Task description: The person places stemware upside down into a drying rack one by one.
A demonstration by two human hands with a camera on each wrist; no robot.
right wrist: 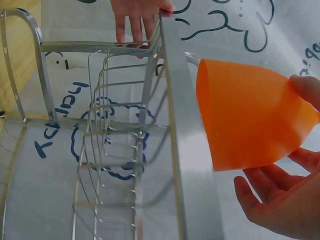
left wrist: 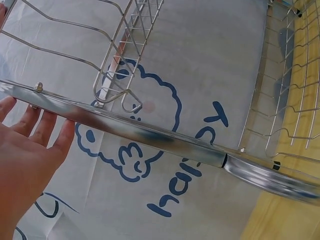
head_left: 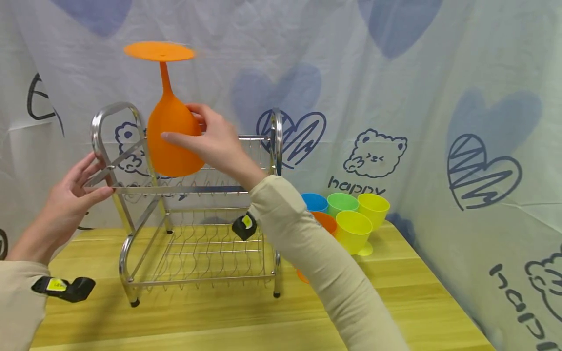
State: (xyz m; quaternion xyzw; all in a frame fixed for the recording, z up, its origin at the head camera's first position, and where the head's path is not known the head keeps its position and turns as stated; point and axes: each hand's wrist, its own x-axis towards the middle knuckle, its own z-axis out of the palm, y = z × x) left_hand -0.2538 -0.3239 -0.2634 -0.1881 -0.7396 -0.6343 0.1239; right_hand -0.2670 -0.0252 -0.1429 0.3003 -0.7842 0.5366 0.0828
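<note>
The orange goblet (head_left: 173, 131) is upside down, its round foot (head_left: 159, 50) up high and its mouth down. It is over the top shelf of the metal rack (head_left: 202, 189), near that shelf's left end. I cannot tell if its rim touches the wires. The right hand (head_left: 215, 139) pinches the bowl, thumb on one side and fingers on the other, only as wide apart as the bowl. The left hand (head_left: 66, 204) is spread, its nearly straight fingers touching the rack's left side bar.

The rack stands toward the back edge of the desk (head_left: 197, 321). Near the desk's back right corner are a blue cup (head_left: 313, 202), a green cup (head_left: 342, 204) and yellow cups (head_left: 353, 234).

The bowl looks smooth, so a loose pinch could let it slip. If the rim lands half on the front rail, the goblet could tip. A hard bump could slide the rack. A low swing of the right sleeve (head_left: 325, 263) could knock the cups over.
</note>
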